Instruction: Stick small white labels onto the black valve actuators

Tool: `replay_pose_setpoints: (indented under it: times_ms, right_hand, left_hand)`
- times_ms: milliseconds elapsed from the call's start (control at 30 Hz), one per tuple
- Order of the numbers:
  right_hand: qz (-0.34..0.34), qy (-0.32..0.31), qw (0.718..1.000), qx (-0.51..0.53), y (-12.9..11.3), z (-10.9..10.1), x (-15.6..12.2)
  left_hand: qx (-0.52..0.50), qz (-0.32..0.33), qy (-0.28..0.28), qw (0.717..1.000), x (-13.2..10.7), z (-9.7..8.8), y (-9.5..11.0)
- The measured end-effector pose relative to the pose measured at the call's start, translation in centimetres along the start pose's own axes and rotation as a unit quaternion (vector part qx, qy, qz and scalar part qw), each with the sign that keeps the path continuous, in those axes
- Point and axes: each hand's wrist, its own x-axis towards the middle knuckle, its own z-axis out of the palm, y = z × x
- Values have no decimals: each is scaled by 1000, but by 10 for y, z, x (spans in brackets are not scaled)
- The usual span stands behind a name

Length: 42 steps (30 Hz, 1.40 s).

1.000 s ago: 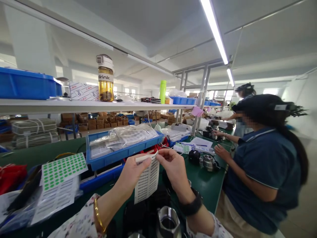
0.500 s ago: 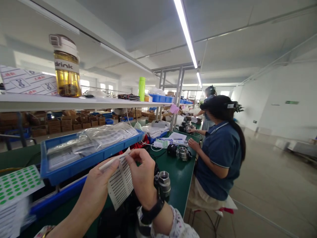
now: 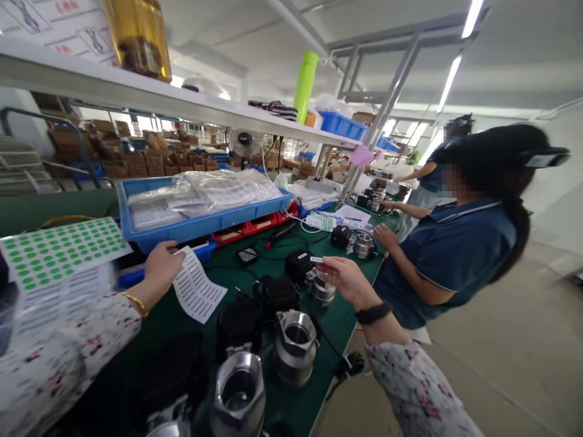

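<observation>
Left of the frame's centre, the left hand [image 3: 164, 267] pinches a paper sheet [image 3: 199, 289] by its upper corner, leaving its printed face uncovered, while right of centre the right hand [image 3: 345, 280] grips by one end what seems a small white label [image 3: 316, 260], leaving the other free.

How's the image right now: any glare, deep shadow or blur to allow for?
Head view: ceiling light burns out white, plastic bags and nearest steel fitting glint; head view, lower left: black housing sinks into shadow; head view: print on the label sheet too soft to read.
</observation>
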Motion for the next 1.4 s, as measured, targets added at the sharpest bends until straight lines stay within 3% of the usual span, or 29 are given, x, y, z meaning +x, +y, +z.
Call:
replay_pose_setpoints:
  times_ms: [33, 67, 100, 133, 167, 200, 267, 333, 367, 433, 500, 600, 700, 833, 967, 1133, 1267, 1400]
  right_hand:
    - [19, 3, 1000, -10, 8, -7, 4]
    - [31, 2, 999, -23, 16, -10, 6]
    - [36, -5, 999, -34, 22, -11, 8]
    - [38, -16, 998, -44, 27, -8, 8]
    - [41, -31, 997, -51, 31, -3, 8]
    - [45, -45, 996, -57, 35, 3, 8]
    - [58, -65, 994, -68, 43, 17, 7]
    - [71, -68, 992, -83, 50, 31, 5]
    - [76, -64, 991, -88, 53, 36, 4]
    - [90, -48, 991, -90, 57, 44, 2]
    - [108, -30, 990, -86, 58, 48, 0]
    - [126, -10, 989, -74, 58, 52, -1]
    - [116, -9, 992, -53, 58, 55, -4]
    - [93, -19, 995, -24, 56, 56, -12]
    - [59, -45, 997, 10, 56, 49, -24]
    - [34, -79, 996, 31, 55, 39, -36]
    - [63, -113, 991, -40, 45, 33, -33]
    - [95, -97, 981, -138, 36, 30, -24]
  left_hand:
    - [94, 80, 40, 992, -2, 2, -3]
    - [200, 193, 64, 958, -7, 6, -4]
    - [283, 304, 78, 906, -14, 12, -1]
    - [327, 405, 55, 852, -23, 20, 3]
    - [345, 454, 11, 822, -31, 30, 8]
    - [347, 462, -29, 816, -40, 42, 14]
    - [315, 393, -148, 851, -52, 68, 23]
    - [258, 237, -285, 892, -58, 93, 25]
    - [242, 161, -330, 898, -58, 104, 25]
    - [202, 23, -413, 888, -58, 119, 21]
    - [155, -82, -478, 860, -57, 126, 18]
    - [89, -160, -535, 825, -60, 129, 16]
    - [51, -160, -547, 820, -65, 130, 19]
    - [82, -135, -520, 839, -74, 130, 26]
    - [134, -31, -495, 858, -82, 121, 39]
    - [156, 99, -502, 845, -87, 112, 43]
    - [129, 102, -503, 848, -86, 112, 36]
    - [121, 50, -489, 862, -84, 114, 34]
